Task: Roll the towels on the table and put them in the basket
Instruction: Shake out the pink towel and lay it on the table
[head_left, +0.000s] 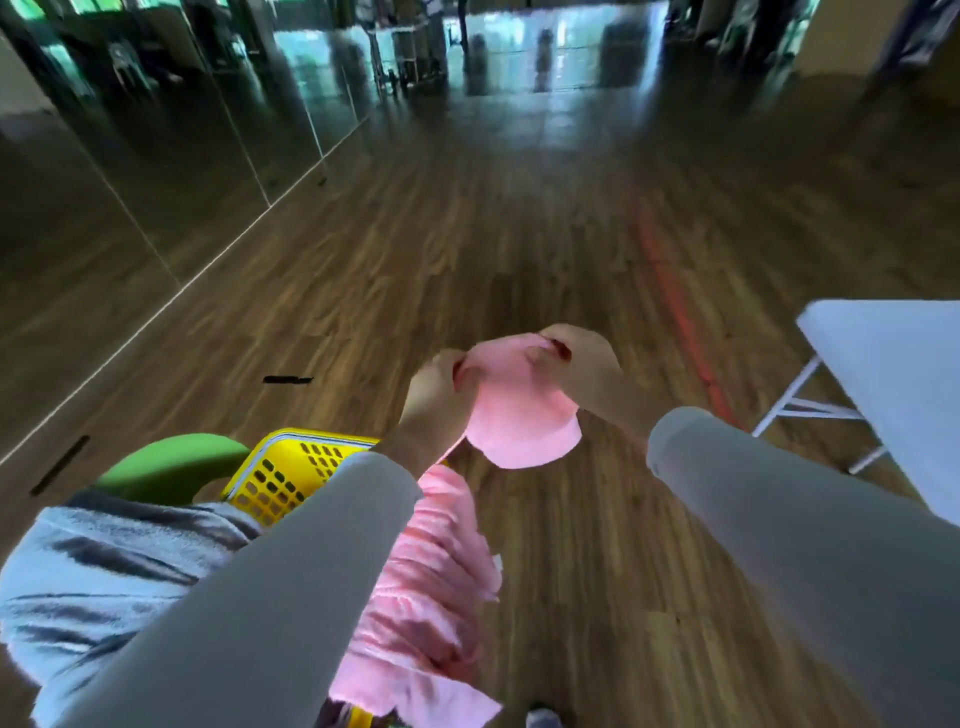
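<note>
I hold a pink towel (519, 410) up in the air in front of me, above the wooden floor. My left hand (434, 400) grips its left top edge and my right hand (582, 364) pinches its right top edge. A second pink towel (426, 587) lies crumpled below my left forearm, over the yellow basket (291, 467). A grey-blue towel (104, 571) is bunched at the lower left, beside the basket. The white table (893, 374) stands at the right edge, with only its corner in view.
A green rounded seat (171, 462) sits behind the basket at the left. Mirror panels (156, 156) line the left wall. The table's white folding legs (810, 410) stand at the right. Wooden floor (519, 234) stretches ahead.
</note>
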